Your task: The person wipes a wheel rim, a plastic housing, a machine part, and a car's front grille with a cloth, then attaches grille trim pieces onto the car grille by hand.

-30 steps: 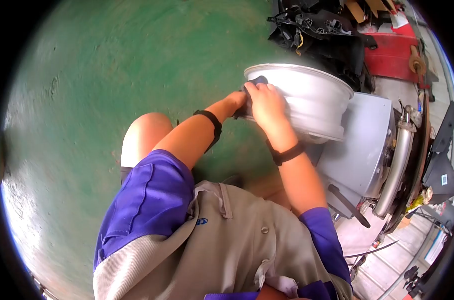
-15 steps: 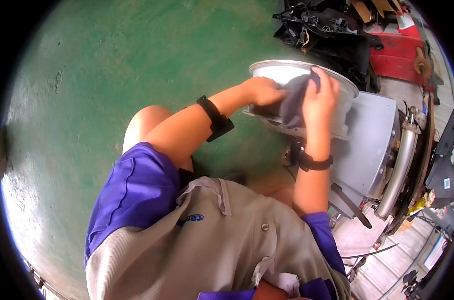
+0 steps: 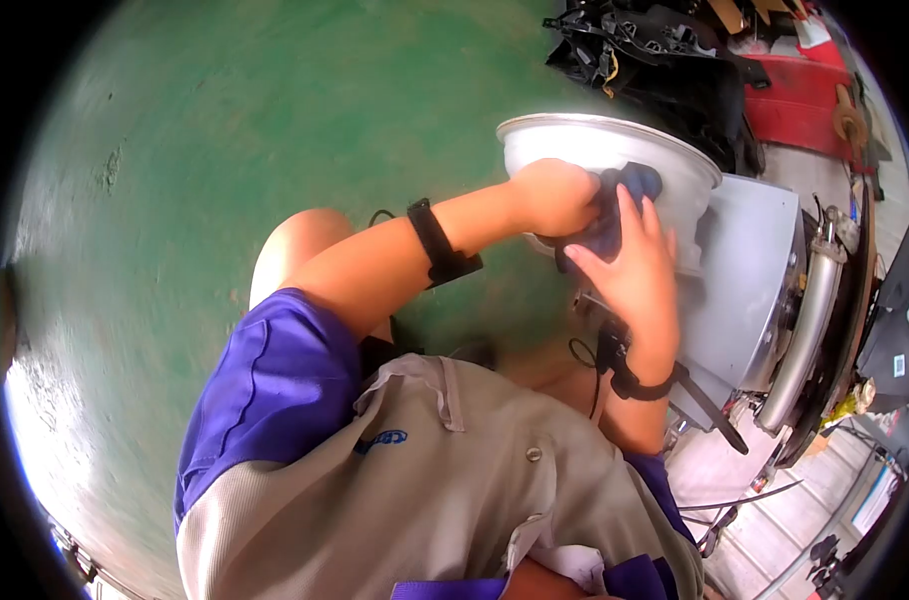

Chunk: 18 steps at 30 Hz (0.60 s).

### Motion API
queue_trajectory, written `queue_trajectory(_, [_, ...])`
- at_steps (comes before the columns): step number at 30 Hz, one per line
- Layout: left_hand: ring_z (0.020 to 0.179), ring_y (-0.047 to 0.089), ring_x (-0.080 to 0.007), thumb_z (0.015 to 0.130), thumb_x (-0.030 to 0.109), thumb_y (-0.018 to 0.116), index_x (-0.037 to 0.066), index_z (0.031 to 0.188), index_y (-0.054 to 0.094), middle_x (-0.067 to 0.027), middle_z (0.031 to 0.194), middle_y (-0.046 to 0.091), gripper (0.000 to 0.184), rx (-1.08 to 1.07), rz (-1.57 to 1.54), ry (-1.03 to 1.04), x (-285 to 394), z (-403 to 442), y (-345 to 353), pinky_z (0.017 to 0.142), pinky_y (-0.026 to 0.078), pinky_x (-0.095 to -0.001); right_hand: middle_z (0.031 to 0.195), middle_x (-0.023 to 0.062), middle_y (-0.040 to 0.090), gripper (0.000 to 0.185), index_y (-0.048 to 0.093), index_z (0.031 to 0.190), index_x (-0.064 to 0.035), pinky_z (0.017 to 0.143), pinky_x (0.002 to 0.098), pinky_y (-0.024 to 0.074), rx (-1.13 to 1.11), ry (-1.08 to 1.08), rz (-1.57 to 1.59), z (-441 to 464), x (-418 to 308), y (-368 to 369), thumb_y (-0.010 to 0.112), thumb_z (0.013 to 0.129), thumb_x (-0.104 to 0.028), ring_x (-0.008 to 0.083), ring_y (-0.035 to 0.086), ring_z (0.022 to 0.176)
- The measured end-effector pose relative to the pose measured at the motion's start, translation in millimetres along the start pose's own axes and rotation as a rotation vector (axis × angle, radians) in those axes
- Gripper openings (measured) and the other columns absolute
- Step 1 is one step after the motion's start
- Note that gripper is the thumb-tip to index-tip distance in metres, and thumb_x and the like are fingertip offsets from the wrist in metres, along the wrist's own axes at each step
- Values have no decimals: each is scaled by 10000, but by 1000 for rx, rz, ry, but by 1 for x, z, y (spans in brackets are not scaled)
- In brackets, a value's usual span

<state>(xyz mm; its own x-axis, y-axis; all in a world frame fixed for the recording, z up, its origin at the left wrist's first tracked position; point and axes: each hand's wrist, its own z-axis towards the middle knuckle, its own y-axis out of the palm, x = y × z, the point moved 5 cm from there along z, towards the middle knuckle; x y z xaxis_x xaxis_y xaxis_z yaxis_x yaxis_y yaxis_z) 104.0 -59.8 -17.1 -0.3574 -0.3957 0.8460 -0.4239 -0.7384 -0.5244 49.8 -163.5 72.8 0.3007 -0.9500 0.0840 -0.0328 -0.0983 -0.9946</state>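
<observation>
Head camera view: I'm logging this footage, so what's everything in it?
Wheel rim: one, white, upper centre
Cloth: one, dark, against rim
Floor: green, left
Panel: one, grey, right of rim
Tube: one, silver, right
Plastic parts: several, black, top
Red part: one, red, upper right
Labelled part: one, dark, far right
Small clutter: too jumbled to count
Shirt: one, beige and purple, bottom
Wristbands: two, black, on arms
Left hand: one, bare, gripping cloth
Right hand: one, bare, at cloth

- I am seeing a beige shirt [image 3: 455, 500] with purple sleeves [image 3: 275, 360].
- Blue lettering [image 3: 383, 440] is marking its front.
- A round button [image 3: 534, 454] is showing there.
- Black straps [image 3: 433, 240] are circling both forearms.
</observation>
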Motion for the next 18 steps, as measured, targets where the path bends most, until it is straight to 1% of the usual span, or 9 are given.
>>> queue_trajectory(1, [761,649,-408,817,310,621,-12,791,649,-228,789,665,324,46,-33,14,1,0,-3,733,519,-472,1317,247,517,798,470,1380,-106,1017,522,382,27,27,85,3,4,1,802,705,-373,398,526,1186])
queue_trajectory(2, [801,648,-399,832,274,640,-20,889,655,-213,830,675,300,39,-99,-48,0,2,-5,748,522,-448,1302,238,528,782,473,1375,-107,1011,500,397,56,51,170,9,9,3,807,706,-338,396,530,1181])
queue_trajectory(5, [854,646,-384,835,214,668,-21,1037,635,-195,905,682,311,171,-712,-100,-20,13,3,770,523,-423,1241,195,557,628,521,1321,-113,988,423,443,163,160,519,21,28,-1,767,744,-144,392,540,1150])
queue_trajectory(6, [884,639,-381,841,172,677,13,1177,587,-178,979,658,382,187,-809,-61,-18,13,2,793,525,-412,1242,193,554,594,547,1301,-129,988,426,443,254,176,404,21,33,-6,761,747,-131,392,539,1150])
queue_trajectory(9, [878,638,-390,844,192,679,54,1202,575,-181,994,631,398,385,18,95,-5,1,-12,795,527,-425,1235,202,544,492,619,1224,-163,970,436,452,417,184,193,23,45,-4,746,753,-99,398,542,1139])
queue_trajectory(12, [839,646,-412,865,209,626,34,1046,607,-227,918,641,253,178,54,-106,-19,-2,0,738,527,-482,1200,221,548,437,638,1163,-134,938,450,464,373,186,149,23,36,5,738,741,-81,417,545,1112])
queue_trajectory(15, [827,670,-385,869,187,559,13,982,636,-219,852,685,221,-55,246,-207,-30,0,2,730,536,-474,1024,180,558,328,637,1086,-133,806,498,492,310,125,121,27,5,14,675,765,-78,405,592,920])
queue_trajectory(16, [840,670,-387,846,152,547,17,871,669,-219,869,684,183,-53,278,-218,-29,-3,-6,726,538,-465,986,168,550,284,633,1074,-132,768,496,495,330,97,118,30,0,21,640,793,-93,388,594,877])
queue_trajectory(18, [839,665,-393,784,182,612,-26,831,682,-249,875,675,224,-204,190,-213,-32,-4,-20,730,528,-463,946,157,540,229,628,1063,-127,718,482,503,342,69,108,31,-14,33,579,840,-122,362,600,832])
